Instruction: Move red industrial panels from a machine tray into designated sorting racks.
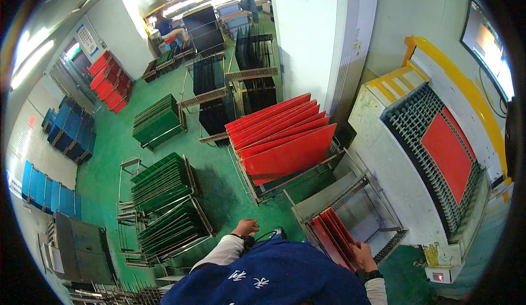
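My right hand (364,254) is at the top edge of a red panel (344,234) in a metal slotted rack (378,217), its fingers closed on that edge. Several thin red panels stand upright side by side there, at the rack's near left end. My left hand (246,228) is held in front of my body with its fingers curled, and I see nothing in it. To the right, two red panels, the larger one (449,157) in front, lie on the rollers of a conveyor machine (408,135).
Ahead stands a rack of large leaning red panels (290,146). Racks of green panels (164,182) are on the left, with dark panels (208,80) farther back. Red crates (111,80) and blue crates (71,130) line the left wall. A white cabinet (312,36) rises behind; people work beyond.
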### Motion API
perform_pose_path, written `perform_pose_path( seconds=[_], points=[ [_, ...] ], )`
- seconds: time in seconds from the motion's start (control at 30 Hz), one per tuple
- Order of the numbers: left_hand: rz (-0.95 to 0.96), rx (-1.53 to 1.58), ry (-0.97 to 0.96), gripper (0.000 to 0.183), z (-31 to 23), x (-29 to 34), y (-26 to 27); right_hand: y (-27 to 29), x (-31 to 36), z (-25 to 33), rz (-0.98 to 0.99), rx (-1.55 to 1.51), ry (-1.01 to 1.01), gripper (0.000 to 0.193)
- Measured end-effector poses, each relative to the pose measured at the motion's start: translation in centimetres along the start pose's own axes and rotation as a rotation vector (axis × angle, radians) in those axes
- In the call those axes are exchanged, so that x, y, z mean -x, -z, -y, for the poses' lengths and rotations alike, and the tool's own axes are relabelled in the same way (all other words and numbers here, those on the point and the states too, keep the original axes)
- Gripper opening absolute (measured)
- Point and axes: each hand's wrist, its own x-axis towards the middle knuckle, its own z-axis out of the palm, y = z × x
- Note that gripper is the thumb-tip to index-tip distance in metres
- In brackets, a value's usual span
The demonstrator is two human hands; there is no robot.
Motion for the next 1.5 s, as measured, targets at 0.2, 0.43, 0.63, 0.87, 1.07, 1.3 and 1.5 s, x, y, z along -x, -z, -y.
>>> perform_pose_path(
  seconds=[0.2, 0.43, 0.63, 0.87, 1.07, 1.3, 1.5],
  points=[
    [-0.006, -0.023, -0.003, 0.036, -0.4, 0.3, -0.5, -0.7, -0.5, -1.6, -0.025, -0.048, 0.025, 0.043],
    [-0.037, -0.02, 0.002, 0.035, -0.2, 0.2, -0.3, 0.5, 0.3, 1.1, 0.014, 0.021, 0.021, 0.038],
    [-0.001, 0.013, -0.001, 0.042, -0.1, -0.1, -0.2, 0.1, 0.2, 0.1, 0.004, -0.028, 0.004, 0.038],
    [-0.007, -0.005, 0.004, 0.043, 0.1, -0.3, 0.1, 0.2, 0.2, 0.3, 0.034, -0.014, -0.003, 0.041],
    [0.005, 0.028, 0.0, 0.043, 0.5, -0.6, 0.3, -0.1, -0.1, -0.7, 0.022, -0.015, 0.028, 0.04],
    [0.06, 0.068, 0.041, 0.029, 1.0, -2.0, 1.1, -0.6, -0.3, -1.7, 0.005, -0.017, 0.026, 0.04],
    [0.003, 0.008, 0.022, 0.043, 0.5, -0.4, 0.3, -0.2, -0.1, -0.6, 0.009, -0.043, 0.019, 0.042]
  ],
)
